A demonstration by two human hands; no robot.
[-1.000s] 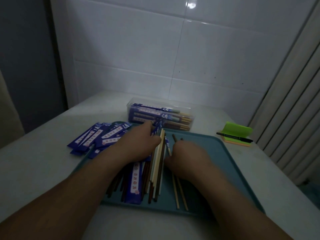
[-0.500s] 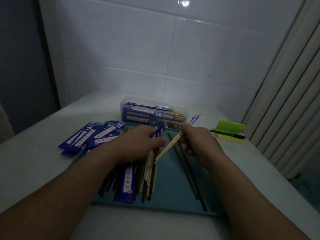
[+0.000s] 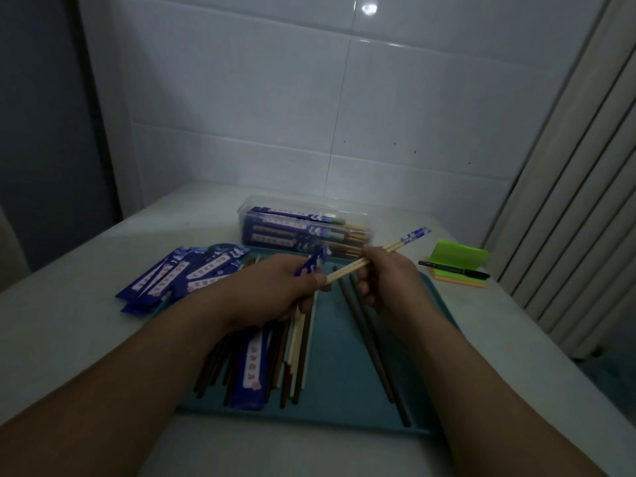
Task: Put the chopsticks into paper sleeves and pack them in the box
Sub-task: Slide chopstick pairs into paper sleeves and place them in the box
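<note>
My right hand grips a pair of light wooden chopsticks with blue patterned tops, held slanting above the teal tray. My left hand pinches a blue paper sleeve whose mouth is next to the chopsticks' thin ends. Loose chopsticks, brown and pale, and one more sleeve lie on the tray under my left arm. Two dark chopsticks lie apart on the tray's right. The clear box behind the tray holds several sleeved pairs.
A fan of blue empty sleeves lies on the white table left of the tray. Green and orange sticky notes with a black pen sit at the right. A tiled wall stands behind.
My right hand lifted a light pair off the tray and raised it slanting. My left hand rose with a sleeve and came to the pair's thin ends.
</note>
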